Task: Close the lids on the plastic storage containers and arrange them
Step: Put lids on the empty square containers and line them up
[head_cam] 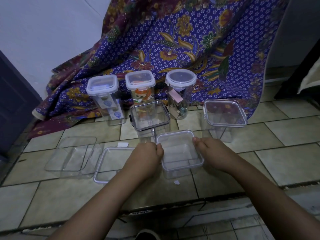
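A clear square container with its lid on (180, 153) stands on the tiled floor in front of me. My left hand (147, 156) grips its left edge and my right hand (210, 153) grips its right edge. To the left lie a loose clear lid (107, 163) and an open, empty container (72, 155). Behind stand a grey-rimmed lidded container (149, 116) and a lidded clear container (225, 115) at the right. Three tall lidded jars with contents line the back: left (104, 96), middle (141, 85), round one (180, 90).
A blue and maroon floral cloth (181, 40) drapes behind the jars. A dark door (12, 101) stands at the left, a white wall above it. A step edge (173, 203) crosses the tiled floor near me. Small white scraps (123, 144) lie on the tiles.
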